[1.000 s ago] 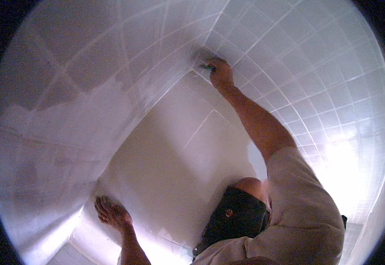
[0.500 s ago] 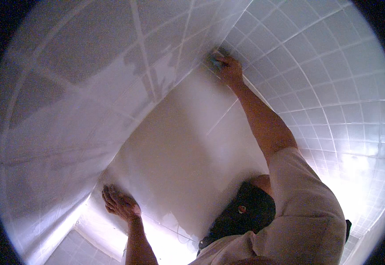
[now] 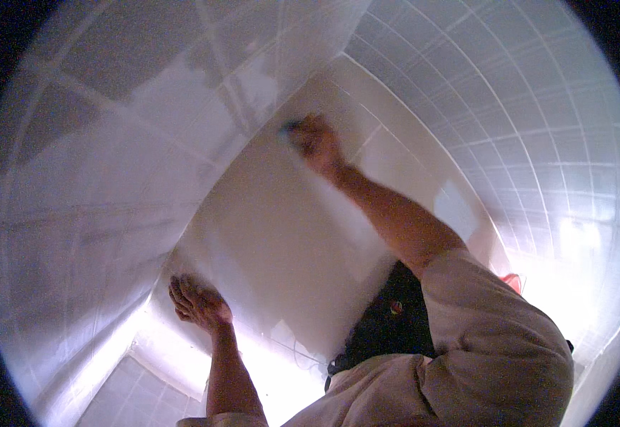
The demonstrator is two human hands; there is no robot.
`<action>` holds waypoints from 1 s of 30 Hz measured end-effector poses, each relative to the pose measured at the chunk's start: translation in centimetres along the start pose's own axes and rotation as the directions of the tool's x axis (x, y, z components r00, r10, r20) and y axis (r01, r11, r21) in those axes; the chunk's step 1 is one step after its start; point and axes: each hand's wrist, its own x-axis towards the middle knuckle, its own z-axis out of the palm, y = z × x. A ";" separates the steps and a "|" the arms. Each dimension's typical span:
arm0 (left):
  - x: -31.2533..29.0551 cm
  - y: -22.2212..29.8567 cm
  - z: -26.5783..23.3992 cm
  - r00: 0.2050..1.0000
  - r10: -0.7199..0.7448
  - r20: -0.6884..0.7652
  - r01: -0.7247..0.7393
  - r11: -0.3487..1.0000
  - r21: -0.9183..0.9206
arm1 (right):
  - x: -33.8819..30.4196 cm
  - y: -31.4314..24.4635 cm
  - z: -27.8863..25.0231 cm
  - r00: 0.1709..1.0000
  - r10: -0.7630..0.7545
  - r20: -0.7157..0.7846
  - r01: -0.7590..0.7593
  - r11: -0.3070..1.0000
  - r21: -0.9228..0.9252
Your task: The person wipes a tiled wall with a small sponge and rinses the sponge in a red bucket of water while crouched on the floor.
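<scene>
My right hand is stretched far out in front of me, its fingers closed around a small blue-green cleaning pad that pokes out at the hand's left side. The pad is pressed against the far edge of the smooth white floor panel, right where that panel meets the glossy white tiled wall on the left. The hand is blurred, so I cannot make out how the fingers sit on the pad, only that they are wrapped over it.

My left hand is empty, palm down with the fingers bent and spread, braced on the near left edge of the same white panel, just beside the foot of the left wall. It is well apart from my right hand, which is at the opposite, far edge.

On the right, a second wall of small square white tiles curves up from the panel's right edge and catches a bright glare low down. My pale beige short sleeve covers the right upper arm, with my dark shorts under it. A bit of a red-orange object shows just past the sleeve, near the right wall; I cannot tell what it is
</scene>
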 end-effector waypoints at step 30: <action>0.6 4.3 5.0 0.997 0.077 -0.004 -0.077 0.993 -0.090 | -63.4 5.7 -54.9 0.560 0.828 0.002 -0.691 0.468 -0.551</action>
